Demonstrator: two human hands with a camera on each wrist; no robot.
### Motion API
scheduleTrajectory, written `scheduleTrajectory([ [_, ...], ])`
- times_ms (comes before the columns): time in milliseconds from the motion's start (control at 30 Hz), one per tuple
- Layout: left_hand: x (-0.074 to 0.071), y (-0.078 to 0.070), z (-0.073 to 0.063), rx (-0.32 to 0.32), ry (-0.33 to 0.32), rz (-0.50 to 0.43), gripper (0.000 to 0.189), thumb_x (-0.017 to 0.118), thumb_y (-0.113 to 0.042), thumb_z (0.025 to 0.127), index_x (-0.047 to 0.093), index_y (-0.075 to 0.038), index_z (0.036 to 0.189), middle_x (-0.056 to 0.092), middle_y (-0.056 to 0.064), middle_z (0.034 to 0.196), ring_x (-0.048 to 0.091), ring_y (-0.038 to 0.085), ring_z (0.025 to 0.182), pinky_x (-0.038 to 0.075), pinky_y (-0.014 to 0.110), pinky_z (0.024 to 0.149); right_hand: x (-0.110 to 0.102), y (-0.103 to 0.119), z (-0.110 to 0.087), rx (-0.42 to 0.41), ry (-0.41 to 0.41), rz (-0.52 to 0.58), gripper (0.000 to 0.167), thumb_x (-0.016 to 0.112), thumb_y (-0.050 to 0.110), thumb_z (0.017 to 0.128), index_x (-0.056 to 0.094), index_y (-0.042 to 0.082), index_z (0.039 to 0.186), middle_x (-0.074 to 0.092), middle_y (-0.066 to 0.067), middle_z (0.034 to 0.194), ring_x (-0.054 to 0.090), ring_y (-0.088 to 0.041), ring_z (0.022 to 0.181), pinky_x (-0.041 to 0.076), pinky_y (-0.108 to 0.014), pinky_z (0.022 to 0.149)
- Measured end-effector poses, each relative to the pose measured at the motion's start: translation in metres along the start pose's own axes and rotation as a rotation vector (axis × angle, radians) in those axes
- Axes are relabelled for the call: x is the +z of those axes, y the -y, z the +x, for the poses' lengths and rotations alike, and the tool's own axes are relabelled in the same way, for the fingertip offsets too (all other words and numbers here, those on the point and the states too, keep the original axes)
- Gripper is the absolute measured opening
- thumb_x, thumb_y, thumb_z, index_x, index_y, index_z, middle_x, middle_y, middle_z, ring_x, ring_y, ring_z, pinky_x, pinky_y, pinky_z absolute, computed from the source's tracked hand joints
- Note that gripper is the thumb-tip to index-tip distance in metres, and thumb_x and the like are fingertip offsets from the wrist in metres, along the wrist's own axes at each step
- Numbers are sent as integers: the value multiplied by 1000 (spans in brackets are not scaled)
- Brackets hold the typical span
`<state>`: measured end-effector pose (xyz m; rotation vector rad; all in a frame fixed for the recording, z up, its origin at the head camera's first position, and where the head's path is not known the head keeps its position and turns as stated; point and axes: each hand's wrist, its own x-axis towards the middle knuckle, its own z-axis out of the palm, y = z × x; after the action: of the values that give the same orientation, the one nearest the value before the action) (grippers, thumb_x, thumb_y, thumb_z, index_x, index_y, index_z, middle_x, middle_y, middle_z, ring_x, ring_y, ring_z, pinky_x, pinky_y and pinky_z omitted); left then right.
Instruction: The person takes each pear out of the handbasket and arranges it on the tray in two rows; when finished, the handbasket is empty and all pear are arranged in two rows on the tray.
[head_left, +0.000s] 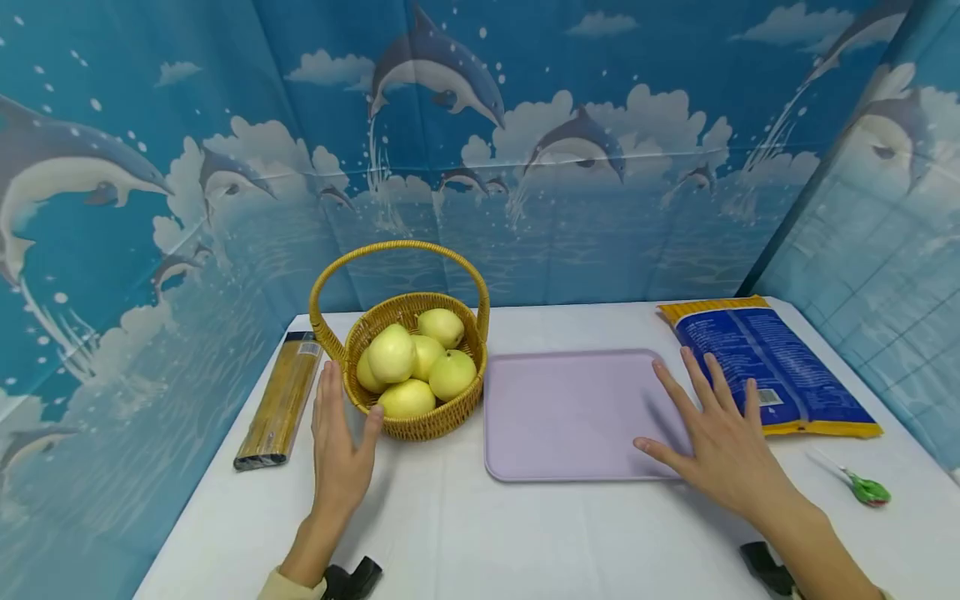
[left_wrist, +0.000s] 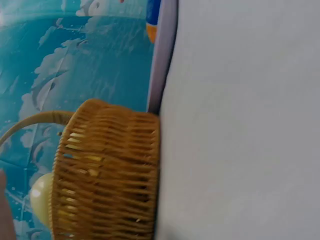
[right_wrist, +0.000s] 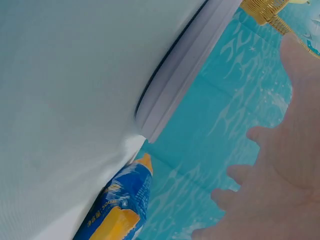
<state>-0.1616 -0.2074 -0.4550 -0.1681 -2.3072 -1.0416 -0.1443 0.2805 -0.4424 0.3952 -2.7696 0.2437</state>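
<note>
My left hand (head_left: 341,454) is raised near the front of a wicker basket (head_left: 431,427), palm turned inward, fingers straight and holding nothing. Several pale yellow-green fruits (head_left: 408,400) fill the basket under its tall arched handle (head_left: 401,244). On the other side, my right hand (head_left: 720,454) spreads its fingers above the right edge of a flat lilac tray (head_left: 570,417). Nothing is held there either; the right wrist view shows the bare palm (right_wrist: 290,165). From the left wrist, the basket's woven side (left_wrist: 110,175) appears close, with the tray's edge (left_wrist: 164,55) beyond it.
A long packet of yellowish sticks (head_left: 281,400) in clear wrap lies left of the basket. At the back right is a blue and yellow bag (head_left: 772,362). A small green-wrapped item with a pale stick (head_left: 868,489) lies near the right edge. Dolphin-print curtains (head_left: 525,225) surround the white table.
</note>
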Motion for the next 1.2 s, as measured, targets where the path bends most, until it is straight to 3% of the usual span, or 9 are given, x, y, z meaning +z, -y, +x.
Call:
scheduleTrajectory([
  [100, 2, 2, 0, -104, -23, -89, 78, 58, -32, 108, 14, -19, 171, 14, 0, 177, 13, 27, 163, 15, 59, 131, -1, 0, 0, -7, -5, 5, 111, 72, 69, 88, 10, 30, 171, -8, -9, 178, -9, -43, 162, -7, -85, 115],
  [233, 5, 10, 2, -219, -30, -133, 72, 52, -36, 111, 15, -19, 171, 17, 5, 177, 15, 30, 163, 17, 60, 130, -1, 1, 1, -12, -13, 24, 110, 73, 67, 88, 11, 30, 171, -7, -9, 178, -7, -43, 163, -4, -86, 115],
  [400, 13, 26, 5, -315, 37, -172, 69, 46, -41, 113, 15, -19, 171, 17, 7, 177, 15, 31, 163, 17, 56, 131, 0, 2, 1, -4, -7, 36, 108, 72, 67, 89, 12, 29, 171, -7, -9, 178, -7, -43, 163, -1, -87, 115],
  [600, 18, 39, 12, -329, 125, -288, 67, 41, -40, 114, 9, -23, 171, 14, 3, 177, 14, 25, 163, 16, 50, 133, 0, 1, 1, 4, -1, 45, 109, 72, 66, 90, 10, 30, 171, -7, -10, 178, -7, -44, 162, -2, -87, 115],
  [733, 21, 46, 18, -323, 133, -333, 66, 42, -39, 114, 11, -25, 171, 16, 0, 177, 15, 19, 163, 16, 44, 133, 0, 0, 1, 13, 5, 56, 108, 72, 66, 90, 11, 30, 171, -6, -10, 178, -6, -44, 162, -3, -86, 115],
  [967, 20, 49, 20, -346, 140, -315, 66, 43, -36, 113, 16, -16, 170, 24, 9, 175, 20, 26, 162, 20, 47, 132, 3, 5, 3, 4, -8, 84, 103, 72, 64, 91, 18, 27, 171, 3, -14, 178, -2, -42, 163, -2, -84, 117],
  [1200, 21, 49, 19, -355, 144, -325, 67, 44, -36, 113, 16, -18, 170, 23, 9, 175, 20, 27, 162, 19, 49, 132, 0, 5, 3, -7, -25, 77, 98, 71, 61, 94, 20, 26, 170, 6, -14, 178, 0, -41, 163, -3, -83, 118],
])
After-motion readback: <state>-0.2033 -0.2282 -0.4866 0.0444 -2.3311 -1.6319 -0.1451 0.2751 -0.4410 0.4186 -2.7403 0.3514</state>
